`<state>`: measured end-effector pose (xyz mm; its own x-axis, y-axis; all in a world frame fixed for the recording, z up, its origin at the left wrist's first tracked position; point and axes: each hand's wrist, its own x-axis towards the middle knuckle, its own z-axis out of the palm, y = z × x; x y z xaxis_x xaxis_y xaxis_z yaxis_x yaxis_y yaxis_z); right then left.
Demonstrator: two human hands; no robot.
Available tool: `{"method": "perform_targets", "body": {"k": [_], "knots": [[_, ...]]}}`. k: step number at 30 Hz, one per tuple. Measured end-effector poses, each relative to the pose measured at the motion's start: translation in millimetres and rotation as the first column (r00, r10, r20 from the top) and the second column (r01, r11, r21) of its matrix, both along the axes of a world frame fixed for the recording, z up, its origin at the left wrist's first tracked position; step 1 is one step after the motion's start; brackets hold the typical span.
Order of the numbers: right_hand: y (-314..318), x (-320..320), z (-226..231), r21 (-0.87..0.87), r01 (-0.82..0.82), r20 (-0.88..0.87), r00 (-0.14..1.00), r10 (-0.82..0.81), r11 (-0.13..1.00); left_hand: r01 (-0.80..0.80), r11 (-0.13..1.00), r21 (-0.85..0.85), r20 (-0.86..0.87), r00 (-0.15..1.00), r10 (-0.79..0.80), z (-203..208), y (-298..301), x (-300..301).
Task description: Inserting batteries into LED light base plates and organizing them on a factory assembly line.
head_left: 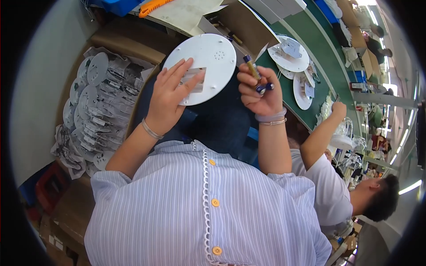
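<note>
A round white plate (pixel 216 42) with small studs, a cluster of holes and a rectangular recess lies tilted in front of me, over my lap and the bench's edge. My left hand (pixel 171 91) rests on its left side, fingers stretched and spread over the face, thumb reaching across the recess (pixel 195 85). What sits inside that recess is partly covered by the thumb. Right of the plate, apart from it, my right hand (pixel 262 91) is closed around several purple-and-gold batteries (pixel 252 67). One points upward between thumb and fingers; others show their ends near the palm.
An open cardboard box (pixel 242 20) with batteries stands beyond the plate. More white plates (pixel 288 53) with fittings lie on the green conveyor (pixel 306 26). At left, a carton holds stacked plates (pixel 97 68) and paper. An orange cutter (pixel 153 6) is on the bench. A co-worker (pixel 328 177) works at right.
</note>
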<state>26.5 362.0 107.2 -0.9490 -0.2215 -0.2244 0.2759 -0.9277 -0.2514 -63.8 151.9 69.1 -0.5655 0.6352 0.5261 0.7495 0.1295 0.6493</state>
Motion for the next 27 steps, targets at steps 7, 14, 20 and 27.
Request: {"method": "perform_targets", "body": {"k": [7,14,20,27], "knots": [[-6.2,27.0,-18.6,0.583,0.112,0.112,0.970,-0.215,0.805,-0.030,0.954,-0.299,-0.377,0.922,-0.089,3.1,5.2,15.7],[-2.0,34.9,-19.8,0.806,0.165,-0.013,0.965,-0.261,0.568,0.022,0.950,-0.311,-0.379,0.914,-0.146,9.1,15.1,18.2],[5.7,53.1,-18.6,0.794,0.234,-0.131,0.967,-0.219,0.560,-0.182,0.979,0.092,0.326,0.935,0.143,8.5,16.9,-2.3],[1.4,55.5,-18.1,0.849,0.212,-0.066,0.951,-0.301,0.485,-0.023,0.691,0.722,0.629,-0.393,-0.671,-23.6,13.9,-6.4]]}}
